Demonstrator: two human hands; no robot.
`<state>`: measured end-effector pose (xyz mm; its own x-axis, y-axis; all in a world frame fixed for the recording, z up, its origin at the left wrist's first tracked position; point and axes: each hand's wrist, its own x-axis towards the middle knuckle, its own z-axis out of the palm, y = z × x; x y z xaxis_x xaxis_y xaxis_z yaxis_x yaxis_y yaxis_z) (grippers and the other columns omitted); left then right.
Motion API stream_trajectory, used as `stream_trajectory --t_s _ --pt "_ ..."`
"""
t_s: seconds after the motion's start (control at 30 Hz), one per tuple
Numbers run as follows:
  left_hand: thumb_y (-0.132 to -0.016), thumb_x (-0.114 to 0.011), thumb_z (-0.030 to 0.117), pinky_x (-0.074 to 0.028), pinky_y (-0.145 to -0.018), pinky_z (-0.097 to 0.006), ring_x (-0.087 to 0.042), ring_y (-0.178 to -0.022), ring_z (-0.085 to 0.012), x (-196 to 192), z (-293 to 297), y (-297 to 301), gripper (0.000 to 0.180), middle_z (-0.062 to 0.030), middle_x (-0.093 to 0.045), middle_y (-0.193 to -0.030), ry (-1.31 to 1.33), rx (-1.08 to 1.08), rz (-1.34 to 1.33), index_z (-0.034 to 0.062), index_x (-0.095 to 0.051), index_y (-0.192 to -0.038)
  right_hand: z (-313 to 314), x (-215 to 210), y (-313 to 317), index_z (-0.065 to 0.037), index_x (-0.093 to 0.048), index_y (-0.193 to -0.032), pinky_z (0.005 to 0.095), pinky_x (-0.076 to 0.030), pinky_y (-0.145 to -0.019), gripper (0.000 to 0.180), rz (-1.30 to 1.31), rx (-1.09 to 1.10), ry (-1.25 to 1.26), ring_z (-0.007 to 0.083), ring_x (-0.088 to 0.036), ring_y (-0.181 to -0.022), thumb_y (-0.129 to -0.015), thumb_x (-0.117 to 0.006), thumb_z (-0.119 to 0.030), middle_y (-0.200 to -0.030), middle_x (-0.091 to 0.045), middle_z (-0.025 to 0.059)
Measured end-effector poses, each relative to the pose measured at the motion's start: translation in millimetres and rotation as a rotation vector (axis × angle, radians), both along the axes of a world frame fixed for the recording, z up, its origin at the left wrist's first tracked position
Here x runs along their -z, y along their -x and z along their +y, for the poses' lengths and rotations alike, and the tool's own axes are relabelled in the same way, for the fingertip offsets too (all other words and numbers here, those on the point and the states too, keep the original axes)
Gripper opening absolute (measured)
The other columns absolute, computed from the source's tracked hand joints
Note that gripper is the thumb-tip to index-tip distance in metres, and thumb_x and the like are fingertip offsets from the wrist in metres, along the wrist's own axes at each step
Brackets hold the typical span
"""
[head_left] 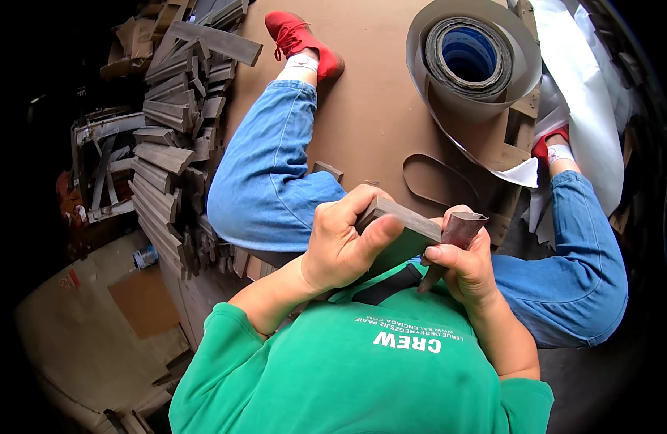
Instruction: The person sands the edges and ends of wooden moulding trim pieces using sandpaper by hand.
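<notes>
A grey-brown wooden piece (pixel 407 218) is gripped in my left hand (pixel 340 239), with the fingers on its far side and the thumb on the near side. Just right of it, my right hand (pixel 469 269) pinches a curled brown strip that looks like sandpaper (pixel 463 228), between the thumb and the fingers. The strip is close to the right end of the wood; whether they touch I cannot tell. Both hands are in front of my green shirt, between my knees. The lower part of the wood is partly hidden by my left hand.
Many grey wooden strips (pixel 160 155) are stacked at the left. Ahead lies a brown board (pixel 369 108) with a large roll of sheet material (pixel 429 54), blue inside, and a thin brown loop (pixel 405 177). White sheeting (pixel 593 94) hangs at the right.
</notes>
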<state>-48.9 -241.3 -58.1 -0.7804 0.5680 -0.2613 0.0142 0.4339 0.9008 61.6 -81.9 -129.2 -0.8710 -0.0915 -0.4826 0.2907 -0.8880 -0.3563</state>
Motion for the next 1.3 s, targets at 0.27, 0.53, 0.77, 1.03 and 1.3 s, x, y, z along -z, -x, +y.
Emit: stream_trajectory --t_s 0.27,0.53,0.77,1.03,1.3 --pt "-0.090 -0.065 0.017 -0.038 -0.048 -0.025 -0.047 -0.053 -0.0076 -2.3 2.8 -0.9 0.029 -0.0050 -0.056 -0.058 0.076 -0.023 -0.065 -0.0027 -0.061 -0.068 -5.0 3.0 -11.7 -0.005 -0.051 -0.098 0.0253 -0.054 -0.053 0.039 0.066 0.014 -0.099 0.0134 -0.064 -0.074 -0.071 -0.077 0.005 -0.094 -0.067 0.0102" --pt "-0.095 -0.052 0.016 -0.039 -0.053 -0.025 -0.051 -0.058 -0.0089 13.4 -6.8 -5.9 0.031 -0.0054 -0.059 -0.064 -0.032 -0.137 0.106 -0.0045 -0.064 -0.075 -5.2 5.9 -12.3 -0.006 -0.053 -0.095 0.0256 -0.050 -0.074 0.036 0.062 0.009 -0.082 0.0101 -0.062 -0.081 -0.071 -0.079 0.004 -0.093 -0.067 0.0074" --pt "-0.088 -0.069 0.019 -0.031 -0.044 -0.027 -0.038 -0.051 -0.0062 17.9 -3.2 -4.6 0.037 -0.0028 -0.045 -0.053 0.066 -0.044 0.122 -0.0008 -0.053 -0.062 -4.4 7.9 -11.6 -0.006 -0.053 -0.094 0.0252 -0.052 -0.068 0.037 0.001 -0.004 -0.089 0.0112 -0.062 -0.078 -0.070 -0.078 0.004 -0.094 -0.067 0.0093" --pt "-0.086 -0.064 0.008 -0.031 -0.043 -0.027 -0.040 -0.049 -0.0065 15.7 4.3 -2.1 0.027 -0.0037 -0.046 -0.051 0.014 -0.096 0.075 -0.0028 -0.056 -0.063 -7.8 6.3 -11.9 -0.006 -0.052 -0.094 0.0252 -0.052 -0.067 0.038 0.020 -0.028 -0.101 0.0115 -0.062 -0.078 -0.069 -0.079 0.004 -0.094 -0.068 0.0103" --pt "-0.083 -0.070 0.013 -0.033 -0.046 -0.025 -0.042 -0.051 -0.0060 20.3 8.1 -5.8 0.029 -0.0015 -0.049 -0.054 0.031 -0.144 0.171 -0.0006 -0.053 -0.064 -4.6 7.6 -11.6 -0.006 -0.054 -0.093 0.0242 -0.049 -0.070 0.036 -0.023 -0.039 -0.129 0.0084 -0.060 -0.078 -0.069 -0.080 0.003 -0.089 -0.066 0.0047"
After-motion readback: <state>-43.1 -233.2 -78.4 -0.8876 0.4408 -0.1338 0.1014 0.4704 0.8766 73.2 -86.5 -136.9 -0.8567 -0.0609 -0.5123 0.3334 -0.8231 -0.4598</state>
